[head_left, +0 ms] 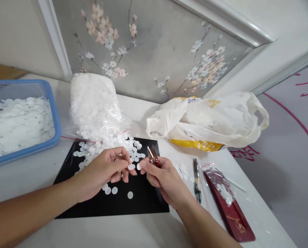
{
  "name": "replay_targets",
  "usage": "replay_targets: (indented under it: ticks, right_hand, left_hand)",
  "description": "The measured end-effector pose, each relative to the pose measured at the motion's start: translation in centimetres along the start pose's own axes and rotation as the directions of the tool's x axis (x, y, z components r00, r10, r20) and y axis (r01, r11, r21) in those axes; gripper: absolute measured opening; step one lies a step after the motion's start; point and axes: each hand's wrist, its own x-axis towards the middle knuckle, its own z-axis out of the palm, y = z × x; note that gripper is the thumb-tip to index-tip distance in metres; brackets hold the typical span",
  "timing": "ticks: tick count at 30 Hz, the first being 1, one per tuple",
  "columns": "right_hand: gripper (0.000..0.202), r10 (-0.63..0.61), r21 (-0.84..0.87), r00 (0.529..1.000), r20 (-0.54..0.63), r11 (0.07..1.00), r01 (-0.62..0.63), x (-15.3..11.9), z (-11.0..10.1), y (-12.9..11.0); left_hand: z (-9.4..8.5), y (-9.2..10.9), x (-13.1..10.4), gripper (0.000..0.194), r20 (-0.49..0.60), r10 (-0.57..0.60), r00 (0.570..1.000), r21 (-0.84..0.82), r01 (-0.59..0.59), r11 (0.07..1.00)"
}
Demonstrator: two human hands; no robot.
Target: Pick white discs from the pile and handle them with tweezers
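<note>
Indeed, basket (pixel 56 117) and bag (pixel 94 94) hold discs (pixel 21 124); left grip (pixel 103 170) pinches one, right grip (pixel 164 175) another plus snips (pixel 156 156).

On the flat white bench (pixel 133 234), a black rectangular sheet (pixel 143 205) lies at the middle, small round white discs (pixel 130 195) spread over its rear and left. Behind it sits a bulging clear plastic bag (pixel 94 100) holding more discs. Left of this bag stands a blue rectangular plastic basket (pixel 56 117), also filled; to its right lies a crumpled white-and-yellow plastic carrier bag (pixel 216 124). A grey flower-printed panel (pixel 148 51) is behind both bags. Right of the sheet come loose discs, a slim black pen (pixel 196 181), then a long dark-red case (pixel 236 220) under a small clear plastic pouch (pixel 223 193).
</note>
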Motion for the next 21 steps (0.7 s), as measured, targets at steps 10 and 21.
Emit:
replay_targets:
  ticks: [10, 21]
  right_hand:
    - [0.034, 0.001, 0.017, 1.000, 0.007, 1.000, -0.001, 0.1, 0.0, 0.1]
    - [0.024, -0.109, -0.178, 0.994, 0.000, 0.978, 0.107, 0.4, -0.3, 0.6]
  left_hand:
    - [0.5, 0.3, -0.2, 0.039, -0.064, 0.048, 0.997, 0.061, -0.044, 0.997]
    - [-0.2, -1.0, 0.4, 0.016, -0.113, 0.111, 0.987, 0.131, -0.096, 0.987]
